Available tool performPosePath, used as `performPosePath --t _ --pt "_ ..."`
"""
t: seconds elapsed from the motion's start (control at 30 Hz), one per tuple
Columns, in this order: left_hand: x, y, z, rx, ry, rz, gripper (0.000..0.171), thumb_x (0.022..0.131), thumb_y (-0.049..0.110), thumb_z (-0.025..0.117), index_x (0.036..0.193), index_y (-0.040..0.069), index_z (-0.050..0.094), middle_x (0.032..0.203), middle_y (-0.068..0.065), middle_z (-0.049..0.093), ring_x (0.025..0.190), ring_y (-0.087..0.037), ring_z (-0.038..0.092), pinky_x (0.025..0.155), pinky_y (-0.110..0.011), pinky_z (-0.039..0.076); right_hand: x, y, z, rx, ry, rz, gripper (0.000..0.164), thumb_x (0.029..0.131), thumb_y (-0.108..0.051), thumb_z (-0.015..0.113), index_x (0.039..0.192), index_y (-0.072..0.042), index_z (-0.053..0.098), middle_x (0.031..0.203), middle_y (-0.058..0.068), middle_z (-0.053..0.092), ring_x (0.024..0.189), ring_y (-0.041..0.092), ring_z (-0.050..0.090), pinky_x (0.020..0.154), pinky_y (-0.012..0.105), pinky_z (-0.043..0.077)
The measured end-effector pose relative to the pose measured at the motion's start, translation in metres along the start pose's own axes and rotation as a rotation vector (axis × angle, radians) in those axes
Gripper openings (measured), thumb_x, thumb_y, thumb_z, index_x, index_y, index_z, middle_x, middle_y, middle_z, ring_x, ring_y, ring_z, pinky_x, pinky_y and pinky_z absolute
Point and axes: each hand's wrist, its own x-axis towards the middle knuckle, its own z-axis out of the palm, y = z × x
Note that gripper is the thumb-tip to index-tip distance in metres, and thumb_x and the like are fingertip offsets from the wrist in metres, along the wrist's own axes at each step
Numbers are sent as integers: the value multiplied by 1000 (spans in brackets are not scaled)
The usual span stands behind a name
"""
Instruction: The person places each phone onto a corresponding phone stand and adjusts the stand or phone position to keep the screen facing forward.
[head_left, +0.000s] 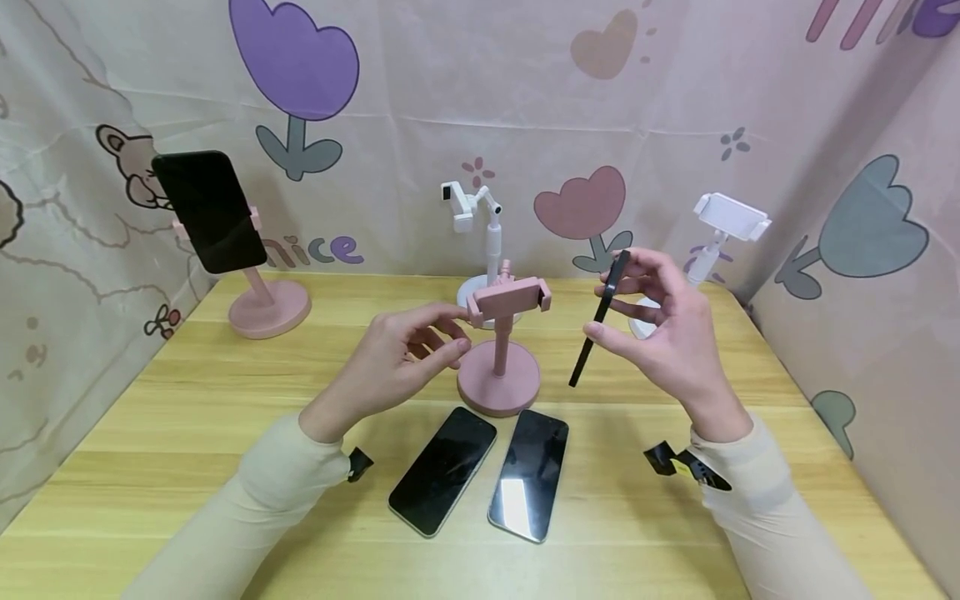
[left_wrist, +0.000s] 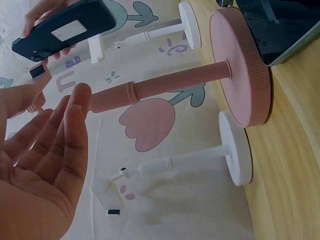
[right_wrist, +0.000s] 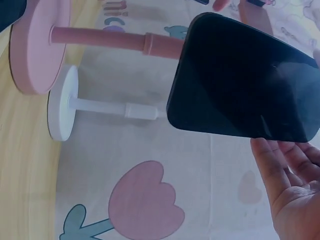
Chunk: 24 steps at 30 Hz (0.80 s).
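Observation:
My right hand [head_left: 675, 325] pinches a dark smartphone [head_left: 602, 312] by its long edges, thumb on one side and fingers on the other. The phone is tilted and stands edge-on in the head view, in the air right of the pink phone stand [head_left: 500, 362]. Its black screen [right_wrist: 245, 80] fills much of the right wrist view; a pale label [left_wrist: 69, 30] shows on its back in the left wrist view. My left hand [head_left: 408, 354] is at the left end of the pink stand's clamp [head_left: 510, 300], fingers loosely extended; firm contact is unclear. The clamp has no phone in it.
Two smartphones [head_left: 442, 471] [head_left: 529, 475] lie face up before the pink stand. A white phone stand [head_left: 492, 242] is behind it, and another white stand [head_left: 731, 218] is at the back right. A second pink stand [head_left: 270, 308] at far left bears a black phone [head_left: 210, 212].

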Motion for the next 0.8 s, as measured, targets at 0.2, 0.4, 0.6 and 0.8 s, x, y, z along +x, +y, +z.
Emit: performPosePath --t 0.2,0.4,0.6,0.8 --pt "0 -7 1 -26 16 23 31 91 23 67 121 19 63 95 9 67 70 -9 66 58 -26 56 -2 -3 -1 114 17 -12 68 61 20 77 122 12 49 101 20 64 90 31 63 74 29 56" --pt "-1 -4 -3 -26 36 35 34 90 23 68 124 20 62 96 10 67 73 -6 66 59 -26 56 -3 -6 0 315 23 -58 66 62 22 71 123 17 46 101 31 59 91 33 63 74 30 56" --pt "3 -3 -3 -30 47 42 41 89 26 70 128 21 59 100 7 66 74 -6 66 60 -27 56 0 -9 1 423 10 -119 63 68 12 73 125 13 46 103 31 58 91 37 63 74 35 56" --pt "5 -4 -3 -59 57 55 46 87 23 72 130 19 57 102 2 66 74 -8 66 59 -28 56 4 -14 4 548 21 -178 67 72 -4 81 124 16 44 103 36 54 90 39 63 84 45 52"
